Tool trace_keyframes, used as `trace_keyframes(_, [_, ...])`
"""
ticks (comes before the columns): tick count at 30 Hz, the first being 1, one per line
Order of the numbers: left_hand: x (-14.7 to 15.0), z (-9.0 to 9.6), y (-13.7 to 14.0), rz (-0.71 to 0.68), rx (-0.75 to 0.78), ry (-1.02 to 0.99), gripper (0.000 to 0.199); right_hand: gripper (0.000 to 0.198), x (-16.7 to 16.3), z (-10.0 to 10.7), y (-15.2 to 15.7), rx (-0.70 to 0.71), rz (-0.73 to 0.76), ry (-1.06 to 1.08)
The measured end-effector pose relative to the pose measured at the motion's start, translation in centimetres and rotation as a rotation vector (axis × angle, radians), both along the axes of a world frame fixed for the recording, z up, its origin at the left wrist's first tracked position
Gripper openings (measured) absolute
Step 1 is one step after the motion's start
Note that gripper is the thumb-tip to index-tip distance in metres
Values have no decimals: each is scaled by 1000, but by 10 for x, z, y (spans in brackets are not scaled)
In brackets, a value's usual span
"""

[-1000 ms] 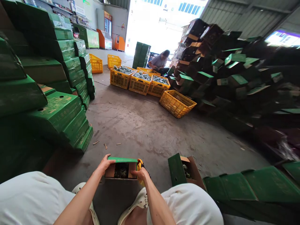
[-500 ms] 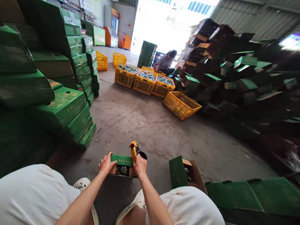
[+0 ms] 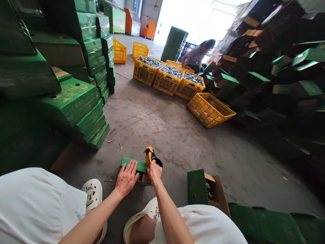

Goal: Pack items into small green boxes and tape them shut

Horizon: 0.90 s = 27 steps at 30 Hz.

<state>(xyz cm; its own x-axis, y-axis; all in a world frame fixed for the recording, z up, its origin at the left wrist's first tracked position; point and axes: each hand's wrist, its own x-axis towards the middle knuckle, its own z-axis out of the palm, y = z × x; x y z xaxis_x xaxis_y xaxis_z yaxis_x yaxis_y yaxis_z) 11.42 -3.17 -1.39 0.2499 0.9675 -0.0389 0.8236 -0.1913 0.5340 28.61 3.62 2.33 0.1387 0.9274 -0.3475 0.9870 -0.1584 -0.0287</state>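
Observation:
On the floor between my shoes is a small green carton (image 3: 140, 165) with a flap folded over its top. Through a gap on the near side, dark contents show. My left hand (image 3: 127, 178) lies on the carton with fingers stretched out, pressing near its left and middle part. Closed round the handle of a yellow and black tape dispenser (image 3: 149, 156) is my right hand (image 3: 154, 171). The dispenser is at the carton's right end; whether it touches the cardboard I cannot tell.
An open green carton (image 3: 196, 187) stands to the right, beside a row of green cartons (image 3: 264, 220). Stacked green cartons (image 3: 73, 98) rise at left. Yellow crates (image 3: 166, 81) and a tilted yellow crate (image 3: 210, 110) lie ahead, near a crouching person (image 3: 194, 56) and a carton heap (image 3: 254, 78).
My left hand has moved from the carton's left end onto its top, fingers now flat. The right hand keeps the tape dispenser at the right end. The view has shifted.

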Motion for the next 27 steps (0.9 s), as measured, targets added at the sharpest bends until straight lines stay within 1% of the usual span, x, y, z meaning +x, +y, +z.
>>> trace_keyframes(5, [8, -19, 37, 84, -15, 77, 61, 37, -1, 3, 2, -46, -6, 29])
trace_keyframes(8, [12, -34, 51, 113, -33, 101, 60, 38, 0, -1, 0, 0, 38, 21])
trace_keyframes(11, [14, -44, 53, 110, -34, 113, 56, 39, 1, -6, -2, 31, 87, 37])
trace_keyframes(13, [12, -46, 51, 92, -33, 110, 55, 47, 1, -8, -2, 30, 109, 56])
trace_keyframes(15, [8, -45, 47, 57, -39, 97, 56, 60, 2, -9, -3, 29, 120, 55])
trace_keyframes(17, [1, -43, 44, -19, -43, 84, 67, 70, 1, -9, -5, 32, 117, 38])
trace_keyframes(19, [-6, -39, 42, -132, -46, 93, 94, 74, 1, -8, -6, 33, 112, 27])
trace_keyframes(21, [-11, -36, 42, -243, -62, 150, 125, 73, 0, -6, -5, 24, 105, 32])
trace_keyframes(23, [-11, -34, 44, -304, -92, 237, 146, 68, 0, -4, -3, -1, 84, 52])
trace_keyframes(24, [-10, -34, 44, -314, -102, 273, 150, 66, 0, -2, -2, -18, 69, 64])
trace_keyframes(25, [-9, -34, 45, -315, -109, 296, 149, 65, 0, -1, -1, -36, 56, 76])
trace_keyframes(27, [-6, -34, 46, -311, -113, 307, 140, 64, 1, 1, 1, -65, 43, 93])
